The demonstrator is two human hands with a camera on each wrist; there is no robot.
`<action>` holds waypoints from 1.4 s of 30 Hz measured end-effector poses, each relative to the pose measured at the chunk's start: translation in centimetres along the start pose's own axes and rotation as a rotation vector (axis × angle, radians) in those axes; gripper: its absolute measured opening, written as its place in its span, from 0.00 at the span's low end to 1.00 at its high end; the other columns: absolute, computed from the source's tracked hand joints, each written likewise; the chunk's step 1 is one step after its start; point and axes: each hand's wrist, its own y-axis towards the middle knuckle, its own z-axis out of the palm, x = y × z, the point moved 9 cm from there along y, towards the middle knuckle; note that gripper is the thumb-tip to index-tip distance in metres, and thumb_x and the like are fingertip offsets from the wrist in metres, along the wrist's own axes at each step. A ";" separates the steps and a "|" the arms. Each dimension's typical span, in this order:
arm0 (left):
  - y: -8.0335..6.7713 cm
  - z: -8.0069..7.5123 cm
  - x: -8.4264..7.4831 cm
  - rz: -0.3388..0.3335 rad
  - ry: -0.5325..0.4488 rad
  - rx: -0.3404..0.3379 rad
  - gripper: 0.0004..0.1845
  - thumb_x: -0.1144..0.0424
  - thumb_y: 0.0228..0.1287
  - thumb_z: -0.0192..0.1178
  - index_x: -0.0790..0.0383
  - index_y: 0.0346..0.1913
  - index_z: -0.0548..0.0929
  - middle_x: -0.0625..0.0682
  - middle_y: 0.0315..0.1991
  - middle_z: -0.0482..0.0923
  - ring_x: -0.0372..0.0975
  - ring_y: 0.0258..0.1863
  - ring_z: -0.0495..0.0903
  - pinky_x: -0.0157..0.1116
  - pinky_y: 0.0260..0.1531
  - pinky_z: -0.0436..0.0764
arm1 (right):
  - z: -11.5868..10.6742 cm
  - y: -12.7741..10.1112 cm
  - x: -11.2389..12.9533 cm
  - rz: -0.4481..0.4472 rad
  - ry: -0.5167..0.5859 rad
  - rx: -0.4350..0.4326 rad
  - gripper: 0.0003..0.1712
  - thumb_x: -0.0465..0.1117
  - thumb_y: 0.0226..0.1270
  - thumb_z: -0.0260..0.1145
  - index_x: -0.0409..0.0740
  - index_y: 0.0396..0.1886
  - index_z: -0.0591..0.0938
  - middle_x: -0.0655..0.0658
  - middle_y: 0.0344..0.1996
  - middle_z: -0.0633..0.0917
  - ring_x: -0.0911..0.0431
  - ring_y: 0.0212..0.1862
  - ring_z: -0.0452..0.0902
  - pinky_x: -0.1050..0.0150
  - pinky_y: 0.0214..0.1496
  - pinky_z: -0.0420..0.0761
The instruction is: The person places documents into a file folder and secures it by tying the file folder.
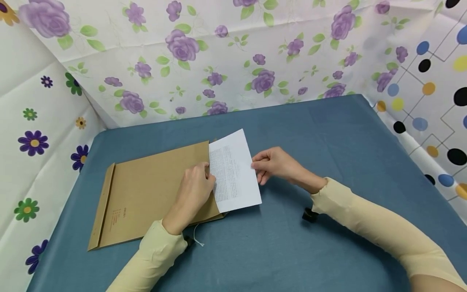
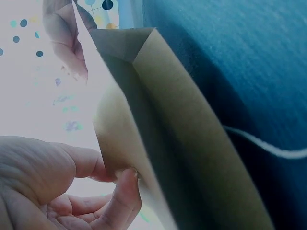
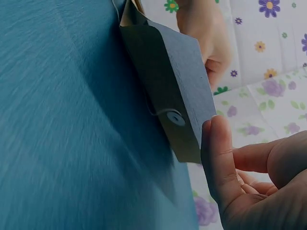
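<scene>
A brown kraft envelope (image 1: 146, 190) lies flat on the blue tablecloth (image 1: 328, 134), its open end to the right. A white printed sheet (image 1: 233, 174) sticks halfway out of that end. My left hand (image 1: 206, 172) rests on the envelope at its mouth and pinches the upper layer's edge. The left wrist view shows this hand (image 2: 122, 184) holding the envelope (image 2: 192, 143) open. My right hand (image 1: 257, 170) pinches the sheet's right edge. In the right wrist view its thumb (image 3: 218, 158) lies against the envelope flap (image 3: 168, 86), which carries a round button (image 3: 175, 118).
A thin white closure string (image 1: 197, 239) trails from the envelope's near edge. Floral sheets wall the table at the back and left, and a dotted sheet (image 1: 430, 101) stands on the right. Blue cloth stretches to the right and front of the hands.
</scene>
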 end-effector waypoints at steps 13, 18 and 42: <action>-0.1 -0.4 -0.1 0.018 0.003 -0.014 0.19 0.78 0.61 0.57 0.79 0.55 0.81 0.57 0.27 0.77 0.40 0.16 0.68 0.33 0.17 0.64 | 2.7 1.8 -0.1 -0.003 0.037 0.024 0.14 0.32 0.74 0.65 0.28 0.54 0.82 0.33 0.33 0.86 0.52 0.25 0.85 0.45 0.37 0.86; -0.3 -0.5 -0.2 0.030 0.007 -0.015 0.18 0.78 0.61 0.58 0.79 0.55 0.81 0.56 0.25 0.76 0.40 0.16 0.69 0.34 0.17 0.66 | 4.0 2.4 0.3 -0.029 0.015 0.033 0.11 0.32 0.74 0.65 0.30 0.50 0.84 0.33 0.32 0.86 0.52 0.23 0.84 0.46 0.34 0.86; -0.2 -0.4 0.0 0.054 -0.015 -0.011 0.21 0.76 0.59 0.58 0.79 0.56 0.81 0.54 0.21 0.75 0.38 0.13 0.68 0.34 0.15 0.66 | 7.8 3.5 4.7 -0.262 -0.355 0.023 0.11 0.40 0.76 0.66 0.38 0.48 0.87 0.38 0.23 0.85 0.55 0.14 0.75 0.57 0.21 0.79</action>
